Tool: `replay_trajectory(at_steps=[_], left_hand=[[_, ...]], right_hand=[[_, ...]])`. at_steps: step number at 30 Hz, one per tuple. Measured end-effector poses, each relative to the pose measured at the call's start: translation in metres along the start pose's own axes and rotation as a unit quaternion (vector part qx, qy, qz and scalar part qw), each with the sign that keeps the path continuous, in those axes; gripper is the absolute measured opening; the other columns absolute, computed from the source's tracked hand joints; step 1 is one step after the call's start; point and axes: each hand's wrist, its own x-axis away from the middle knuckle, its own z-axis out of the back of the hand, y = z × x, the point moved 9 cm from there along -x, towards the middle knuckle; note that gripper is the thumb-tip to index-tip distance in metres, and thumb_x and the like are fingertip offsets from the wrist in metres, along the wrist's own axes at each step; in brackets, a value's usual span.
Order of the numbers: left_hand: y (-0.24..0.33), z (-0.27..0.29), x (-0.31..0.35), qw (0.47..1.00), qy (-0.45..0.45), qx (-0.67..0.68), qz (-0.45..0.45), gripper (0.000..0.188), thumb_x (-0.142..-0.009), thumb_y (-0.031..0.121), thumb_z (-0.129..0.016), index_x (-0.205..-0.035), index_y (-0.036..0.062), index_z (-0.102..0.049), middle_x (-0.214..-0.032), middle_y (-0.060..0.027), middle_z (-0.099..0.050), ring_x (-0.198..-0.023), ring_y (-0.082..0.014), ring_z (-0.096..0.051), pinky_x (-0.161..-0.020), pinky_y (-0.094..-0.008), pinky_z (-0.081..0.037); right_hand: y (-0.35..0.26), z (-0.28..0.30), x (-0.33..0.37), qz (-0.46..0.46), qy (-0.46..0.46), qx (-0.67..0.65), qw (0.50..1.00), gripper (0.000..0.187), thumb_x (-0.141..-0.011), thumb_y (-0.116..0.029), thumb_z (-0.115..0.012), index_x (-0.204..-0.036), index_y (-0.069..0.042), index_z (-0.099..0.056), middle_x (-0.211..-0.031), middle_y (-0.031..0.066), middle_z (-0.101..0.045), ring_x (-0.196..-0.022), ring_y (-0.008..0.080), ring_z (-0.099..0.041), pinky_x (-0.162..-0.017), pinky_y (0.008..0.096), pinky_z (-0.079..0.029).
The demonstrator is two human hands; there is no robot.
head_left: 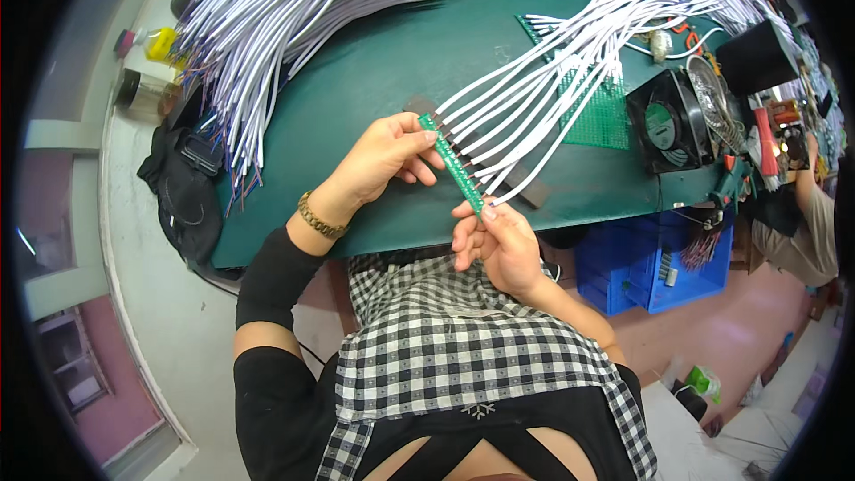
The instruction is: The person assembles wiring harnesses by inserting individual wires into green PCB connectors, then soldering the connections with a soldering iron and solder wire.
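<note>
PCB strip [454,165] (green, w/ white wires [614,11]) spans L grip [385,153] to R grip [509,248], pinched at both ends.

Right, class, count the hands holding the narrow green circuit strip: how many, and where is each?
2: the left hand grips the green strip near its far end, and the right hand pinches its near end. Neither is hidden.
</note>
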Motion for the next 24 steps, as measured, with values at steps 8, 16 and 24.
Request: replay_trajectory(at_steps=[8,16,24], left_hand=[[-0.01,-0.005,-0.008,0.997,-0.005,-0.019,0.069,0.029,-0.097,0.028,-0.052,-0.093,0.0009,-0.06,-0.074,-0.0107,-0.068,-0.048,-0.0121,-0.062,-0.043,-0.0183,-0.046],[0.033,0.014,-0.005,0.923,0.128,-0.361,-0.043,0.031,-0.091,0.024,-0.058,-0.072,0.0005,-0.06,-0.059,-0.0084,-0.063,-0.045,-0.0125,-0.056,-0.044,-0.0256,-0.043],[0.08,-0.008,0.026,0.759,0.176,-0.461,-0.424,0.01,-0.081,0.012,-0.068,-0.076,0.0056,-0.062,-0.068,-0.0077,-0.062,-0.053,-0.0188,-0.057,-0.05,-0.0315,-0.045]], right_hand=[[0.008,0.022,0.018,-0.065,0.044,-0.033,0.996,0.037,-0.1,-0.025,-0.042,-0.12,0.005,-0.05,-0.079,0.0125,-0.062,-0.056,0.0154,-0.059,-0.054,0.0267,-0.051],[-0.011,0.051,0.049,-0.018,0.101,0.088,0.991,0.033,-0.097,-0.009,-0.047,-0.126,0.004,-0.05,-0.087,0.0155,-0.065,-0.065,0.0177,-0.064,-0.06,0.027,-0.053],[-0.093,-0.021,0.079,0.502,0.067,0.595,0.624,0.032,-0.066,0.011,-0.061,-0.095,-0.001,-0.061,-0.084,0.0101,-0.063,-0.078,0.0297,-0.065,-0.069,0.0349,-0.053]])
